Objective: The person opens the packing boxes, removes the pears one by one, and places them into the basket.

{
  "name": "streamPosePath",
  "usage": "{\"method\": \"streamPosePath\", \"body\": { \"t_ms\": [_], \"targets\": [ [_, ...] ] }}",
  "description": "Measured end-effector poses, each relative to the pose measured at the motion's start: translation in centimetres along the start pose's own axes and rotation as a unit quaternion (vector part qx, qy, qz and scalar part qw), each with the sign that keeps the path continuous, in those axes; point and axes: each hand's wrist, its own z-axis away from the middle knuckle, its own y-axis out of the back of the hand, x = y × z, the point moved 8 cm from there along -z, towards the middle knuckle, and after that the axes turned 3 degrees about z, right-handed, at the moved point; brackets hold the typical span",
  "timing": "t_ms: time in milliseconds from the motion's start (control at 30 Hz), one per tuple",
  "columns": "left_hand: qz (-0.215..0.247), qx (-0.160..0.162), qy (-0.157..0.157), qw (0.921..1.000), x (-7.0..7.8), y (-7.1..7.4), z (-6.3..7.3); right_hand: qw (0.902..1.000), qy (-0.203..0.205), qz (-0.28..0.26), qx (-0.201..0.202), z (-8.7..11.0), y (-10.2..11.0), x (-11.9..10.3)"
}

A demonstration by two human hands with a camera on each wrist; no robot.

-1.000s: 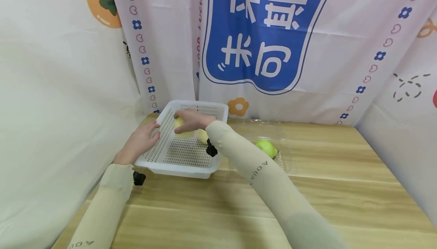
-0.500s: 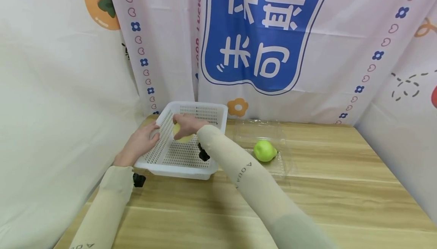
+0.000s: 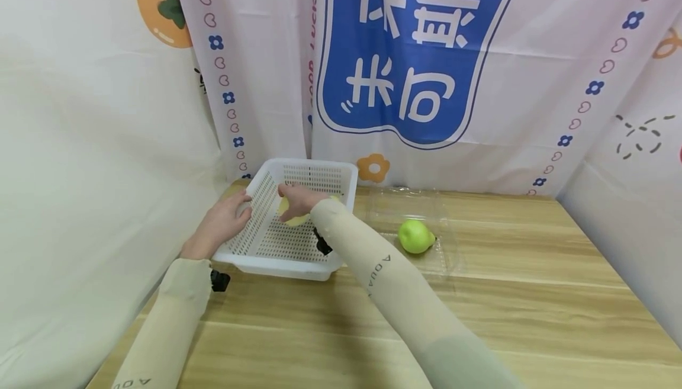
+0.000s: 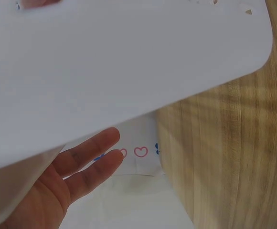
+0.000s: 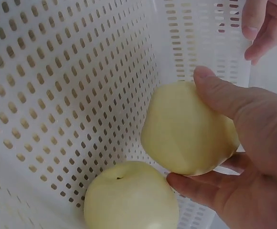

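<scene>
My right hand [image 3: 298, 201] reaches down inside a white plastic basket [image 3: 282, 266]. Its thumb and fingers grip a pale yellow apple [image 5: 188, 129], round with slightly angular sides. Below that, a second yellow apple [image 5: 131, 198], with a small stem pit, lies on the basket's slotted floor. In the head view the right wrist mostly hides this one. My left hand [image 3: 219, 226] is at the basket's left rim. In the left wrist view two straight fingers [image 4: 98, 174] extend beneath the white rim, outside the basket wall.
A green pear [image 3: 417, 236] sits in a clear plastic clamshell box [image 3: 407, 202] with its lid back, right of the basket. The wooden table [image 3: 533, 294] is bounded by a printed cloth [image 3: 506, 140] behind and white cloth at both sides.
The right hand has lowered the yellow apple further into the basket. Its forearm has shifted left and uncovered the green pear. The left hand has stayed at the rim.
</scene>
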Motion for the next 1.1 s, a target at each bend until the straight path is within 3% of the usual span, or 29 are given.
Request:
{"method": "streamPosePath", "body": {
  "t_ms": [633, 933, 1100],
  "targets": [
    [0.000, -0.007, -0.001, 1.0000, 0.3, 0.3, 0.3, 0.9994, 0.033, 0.005, -0.003, 0.7, 1.9, -0.2],
    [-0.002, -0.007, -0.002, 1.0000, 0.1, 0.2, 0.1, 0.9941, 0.078, -0.075, -0.009, 1.6, 3.6, 0.3],
    [-0.001, -0.009, 0.000, 1.0000, 0.1, 0.1, 0.1, 0.9936, 0.094, -0.060, 0.016, 2.7, 5.1, 0.9]
  ]
}}
